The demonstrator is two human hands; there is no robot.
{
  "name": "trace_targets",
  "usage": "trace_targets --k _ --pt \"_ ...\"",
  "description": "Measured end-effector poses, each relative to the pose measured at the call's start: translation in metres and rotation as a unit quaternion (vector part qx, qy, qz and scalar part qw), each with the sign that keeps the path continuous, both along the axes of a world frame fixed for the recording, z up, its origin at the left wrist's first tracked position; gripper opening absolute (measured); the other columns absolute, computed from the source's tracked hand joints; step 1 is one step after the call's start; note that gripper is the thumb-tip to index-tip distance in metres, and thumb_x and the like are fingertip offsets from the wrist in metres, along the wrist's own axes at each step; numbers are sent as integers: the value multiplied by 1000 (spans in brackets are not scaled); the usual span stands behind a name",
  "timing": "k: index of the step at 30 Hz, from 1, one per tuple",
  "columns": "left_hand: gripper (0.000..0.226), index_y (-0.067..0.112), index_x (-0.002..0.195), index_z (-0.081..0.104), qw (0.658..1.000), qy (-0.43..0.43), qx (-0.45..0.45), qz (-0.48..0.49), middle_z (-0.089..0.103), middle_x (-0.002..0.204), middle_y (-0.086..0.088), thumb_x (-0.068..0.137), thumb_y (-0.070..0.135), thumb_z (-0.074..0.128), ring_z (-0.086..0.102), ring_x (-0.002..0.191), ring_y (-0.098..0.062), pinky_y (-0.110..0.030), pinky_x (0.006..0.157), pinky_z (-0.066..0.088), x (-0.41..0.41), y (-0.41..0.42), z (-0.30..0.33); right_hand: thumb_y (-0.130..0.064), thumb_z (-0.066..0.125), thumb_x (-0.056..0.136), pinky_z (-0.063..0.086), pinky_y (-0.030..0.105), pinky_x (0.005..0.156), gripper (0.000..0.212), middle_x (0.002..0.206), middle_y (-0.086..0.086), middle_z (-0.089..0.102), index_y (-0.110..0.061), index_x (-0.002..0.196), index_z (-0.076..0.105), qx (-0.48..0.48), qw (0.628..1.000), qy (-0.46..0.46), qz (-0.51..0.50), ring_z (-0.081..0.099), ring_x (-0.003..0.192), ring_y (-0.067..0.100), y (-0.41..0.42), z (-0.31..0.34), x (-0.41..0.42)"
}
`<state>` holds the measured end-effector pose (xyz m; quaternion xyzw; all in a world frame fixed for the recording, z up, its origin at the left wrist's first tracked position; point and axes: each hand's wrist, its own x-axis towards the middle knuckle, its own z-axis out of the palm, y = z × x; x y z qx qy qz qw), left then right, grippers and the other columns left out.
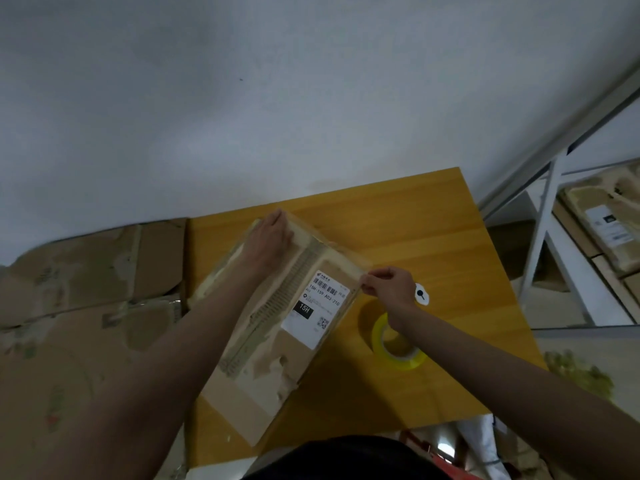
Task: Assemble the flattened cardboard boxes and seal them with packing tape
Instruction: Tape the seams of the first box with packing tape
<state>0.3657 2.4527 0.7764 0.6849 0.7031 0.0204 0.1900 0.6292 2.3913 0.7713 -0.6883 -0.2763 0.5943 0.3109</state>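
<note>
A cardboard box (277, 323) lies slantwise on the yellow table (433, 237), running from the table's near left part toward its far middle. A white shipping label (317, 308) with a barcode sits on its upper face, beside strips of torn old tape.

The left hand (268, 240) rests flat on the box's far end, fingers straight and close together, pressing down. The right hand (389, 284) is at the box's right edge next to the label, its thumb and fingertips pinched together on that edge; whether they hold tape or cardboard cannot be told.

A roll of tape (398, 344) with a yellowish tint lies on the table near the right edge, just under the right wrist. A small white tag (421, 294) lies beyond it.

Flattened cardboard (86, 289) is stacked off the table's left edge. A white shelf (568, 244) with more boxes stands to the right.
</note>
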Motion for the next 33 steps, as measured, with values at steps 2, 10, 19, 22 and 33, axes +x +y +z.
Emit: trace_targets --k 2,10,19,22,33 --pt "46 3 145 43 998 -32 -7 51 46 145 -17 104 25 44 51 124 -38 -46 101 44 -8 10 -4 -3 76 86 60 33 76 16 96 17 68 1 98 67 -11 1000 7 -17 69 83 26 1 -1 -2" --pt "31 11 127 68 974 -177 10 138 71 119 -9 100 20 55 66 108 -25 -30 86 46 -26 24 -7 -5 77 85 59 35 83 11 94 12 70 -3 91 69 -25 995 -1 -96 70 93 28 -2 -6 -11" --pt "19 11 104 75 974 -194 114 32 64 107 -2 90 5 65 64 86 -19 -29 78 48 -35 23 -7 -4 76 83 57 44 82 8 89 11 69 -5 86 68 90 990 -107 -32 66 85 25 0 -7 -15" --pt "17 9 103 76 978 -185 98 10 68 105 -6 91 5 65 64 85 -22 -34 80 50 -40 27 -8 -3 75 83 57 40 83 9 88 7 71 -5 92 73 105 988 -117 -8 65 80 14 2 -5 -13" --pt "16 14 109 70 983 -175 -34 37 68 109 -6 98 19 59 60 95 -22 -34 81 44 -46 46 -12 -25 69 94 53 31 76 22 89 5 75 -10 106 78 121 971 -171 112 64 74 9 0 -11 -1"
